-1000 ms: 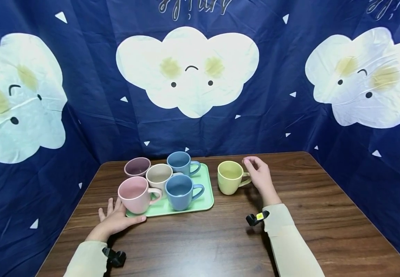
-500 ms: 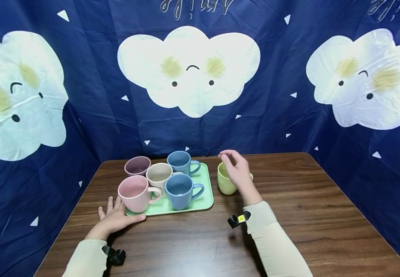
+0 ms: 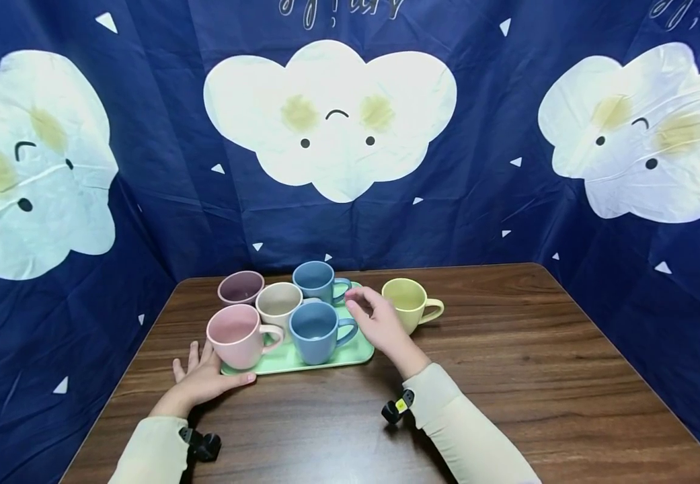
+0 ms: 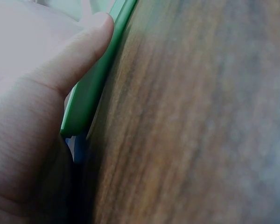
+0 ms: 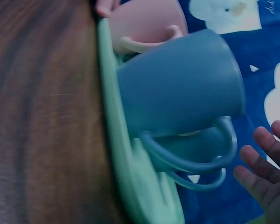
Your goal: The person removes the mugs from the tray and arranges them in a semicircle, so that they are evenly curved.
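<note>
A pale green tray (image 3: 358,348) carries a pink mug (image 3: 236,337), a beige mug (image 3: 277,302), a front blue mug (image 3: 313,339) and a back blue mug (image 3: 312,281). My left hand (image 3: 201,386) lies at the tray's front left corner beside the pink mug, fingers spread. In the left wrist view its thumb (image 4: 79,58) lies along the tray's edge. Over the tray's right end hangs my right hand (image 3: 382,328), near the front blue mug's handle, fingers slightly bent and holding nothing. The right wrist view shows its fingers (image 5: 259,165) apart from the blue handles.
A yellow mug (image 3: 407,299) stands on the wooden table (image 3: 507,349) right of the tray, just behind my right hand. A mauve mug (image 3: 241,289) is at the back left; its base is hidden. A blue cloud-print curtain (image 3: 483,222) surrounds the table's back and sides.
My right hand has moved left from the yellow mug's handle, across in front of that mug, to the tray's right end. The left hand, tray and mugs stay put.
</note>
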The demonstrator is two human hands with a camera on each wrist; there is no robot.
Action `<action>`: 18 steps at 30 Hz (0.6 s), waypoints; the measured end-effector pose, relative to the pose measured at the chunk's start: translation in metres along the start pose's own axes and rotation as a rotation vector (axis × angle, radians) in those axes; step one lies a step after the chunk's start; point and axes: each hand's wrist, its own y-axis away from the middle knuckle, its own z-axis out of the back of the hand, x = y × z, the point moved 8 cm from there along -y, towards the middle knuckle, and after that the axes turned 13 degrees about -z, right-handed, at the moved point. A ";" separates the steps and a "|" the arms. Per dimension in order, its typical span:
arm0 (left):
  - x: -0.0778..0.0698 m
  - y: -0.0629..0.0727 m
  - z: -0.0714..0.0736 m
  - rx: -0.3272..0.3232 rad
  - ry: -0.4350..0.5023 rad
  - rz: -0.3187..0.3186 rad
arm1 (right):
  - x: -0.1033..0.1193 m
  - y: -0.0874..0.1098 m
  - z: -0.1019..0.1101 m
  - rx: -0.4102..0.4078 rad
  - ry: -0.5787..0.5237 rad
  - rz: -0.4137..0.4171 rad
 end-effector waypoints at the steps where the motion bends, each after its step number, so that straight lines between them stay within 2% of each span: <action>1: -0.001 0.000 0.001 0.001 0.002 0.000 | -0.002 0.000 -0.003 0.013 -0.001 -0.008; 7: -0.004 0.001 0.003 0.003 0.011 0.001 | -0.023 0.001 -0.015 0.085 -0.079 -0.079; 10: -0.001 0.000 0.001 -0.002 0.006 0.003 | -0.037 0.001 -0.021 0.096 -0.093 -0.098; 16: 0.003 -0.001 0.000 -0.010 0.006 -0.004 | -0.076 -0.004 -0.034 0.106 -0.048 -0.101; 18: 0.001 0.000 0.000 -0.012 0.003 -0.006 | -0.076 -0.004 -0.036 0.120 -0.025 -0.084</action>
